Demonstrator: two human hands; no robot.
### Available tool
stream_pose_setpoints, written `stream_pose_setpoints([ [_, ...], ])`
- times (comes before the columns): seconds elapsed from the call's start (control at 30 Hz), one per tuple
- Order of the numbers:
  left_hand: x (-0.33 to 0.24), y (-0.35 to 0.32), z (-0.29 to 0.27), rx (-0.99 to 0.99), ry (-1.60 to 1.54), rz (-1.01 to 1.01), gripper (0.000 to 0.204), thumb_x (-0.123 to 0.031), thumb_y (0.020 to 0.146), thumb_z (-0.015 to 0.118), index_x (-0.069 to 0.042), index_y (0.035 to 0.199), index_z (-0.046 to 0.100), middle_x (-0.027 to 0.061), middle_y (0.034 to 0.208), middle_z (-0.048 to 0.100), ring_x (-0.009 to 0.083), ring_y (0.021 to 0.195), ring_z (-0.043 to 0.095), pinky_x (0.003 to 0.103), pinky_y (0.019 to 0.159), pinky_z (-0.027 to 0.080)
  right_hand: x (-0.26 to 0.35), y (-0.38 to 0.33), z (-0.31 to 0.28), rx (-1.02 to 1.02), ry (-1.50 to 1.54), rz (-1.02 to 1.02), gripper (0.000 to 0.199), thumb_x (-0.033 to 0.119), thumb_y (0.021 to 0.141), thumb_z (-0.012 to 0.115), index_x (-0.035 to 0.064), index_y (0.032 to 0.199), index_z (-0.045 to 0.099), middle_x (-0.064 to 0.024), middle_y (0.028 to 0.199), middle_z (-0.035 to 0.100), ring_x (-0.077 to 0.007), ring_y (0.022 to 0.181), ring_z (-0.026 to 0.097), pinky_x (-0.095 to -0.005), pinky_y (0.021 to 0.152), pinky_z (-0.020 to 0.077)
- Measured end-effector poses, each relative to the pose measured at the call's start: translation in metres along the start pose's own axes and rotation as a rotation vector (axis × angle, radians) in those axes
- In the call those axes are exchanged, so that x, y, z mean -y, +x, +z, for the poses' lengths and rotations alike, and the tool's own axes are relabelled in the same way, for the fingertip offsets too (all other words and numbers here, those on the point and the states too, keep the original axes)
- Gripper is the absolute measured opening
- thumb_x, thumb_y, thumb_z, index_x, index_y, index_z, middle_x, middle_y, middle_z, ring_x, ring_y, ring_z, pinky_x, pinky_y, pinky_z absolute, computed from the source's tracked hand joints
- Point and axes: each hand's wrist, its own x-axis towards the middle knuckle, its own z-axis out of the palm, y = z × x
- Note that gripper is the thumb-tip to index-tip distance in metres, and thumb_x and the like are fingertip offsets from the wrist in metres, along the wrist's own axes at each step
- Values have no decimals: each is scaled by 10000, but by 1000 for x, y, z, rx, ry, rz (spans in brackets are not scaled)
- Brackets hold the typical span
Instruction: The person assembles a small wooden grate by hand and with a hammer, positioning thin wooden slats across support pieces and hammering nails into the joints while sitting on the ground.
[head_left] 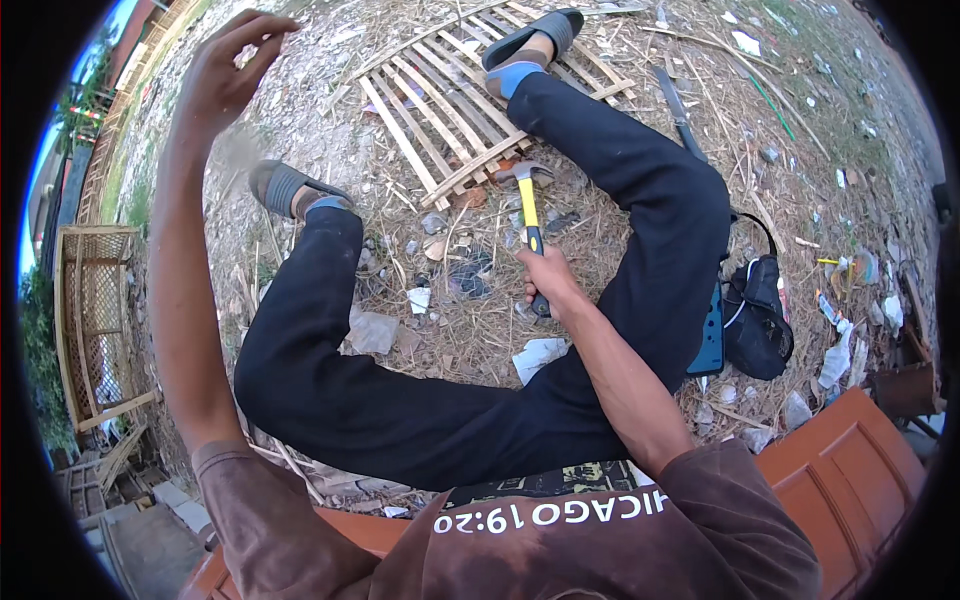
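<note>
My right hand (550, 282) is wrapped round the black and yellow handle of a claw hammer (530, 208). The hammer's metal head points away from me, near the close end of a slatted wooden panel (455, 95). That panel lies on the ground between and beyond my feet, with my right sandal (535, 38) over its far right part. My left hand (232, 70) is raised at the upper left, fingers loosely bent and nothing visible in them. Below it hangs a small grey blur (238, 150) that I cannot make out.
A long flat blade (675, 108) lies beyond my right knee. Beside my right thigh are a black bag-like thing (758, 315) and a flat blue object (708, 340). Reddish-brown panelled wood (845, 480) is under me. A latticed wooden frame (95, 325) stands left. Straw, stones and scraps litter the ground.
</note>
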Motion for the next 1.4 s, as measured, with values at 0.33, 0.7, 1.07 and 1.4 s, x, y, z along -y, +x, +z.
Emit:
stream_pose_setpoints([
  [0.33,-15,-190,95,733,-700,-813,437,-220,888,701,-75,1292,618,122,1284,600,235,1175,564,352,1034,421,8,-55,-15,-277,-786,-964,331,154,867,627,-18,1146,586,-222,1055,646,-404,954,646,-489,820,508],
  [0.7,-34,-186,83,913,-765,-826,262,-196,944,621,-24,1120,712,150,1442,525,242,1367,443,346,1138,286,52,-174,-274,-854,-1035,-669,321,235,901,696,27,1133,621,-98,908,648,-185,795,646,-321,733,527],
  [1.07,-38,-192,74,920,-761,-812,294,-221,976,589,4,1127,702,147,1414,545,225,1336,464,333,1129,290,-57,-159,-232,-882,-1330,-421,938,311,648,865,-63,1358,380,-189,1174,532,-363,1053,534,-448,835,481],
  [1.4,-43,-197,67,883,-739,-853,334,-249,987,577,16,1154,690,122,1393,570,196,1309,484,315,1134,284,-66,-160,-246,-896,-1129,-502,928,280,687,850,-45,1391,341,-216,1129,533,-408,1030,565,-478,846,494],
])
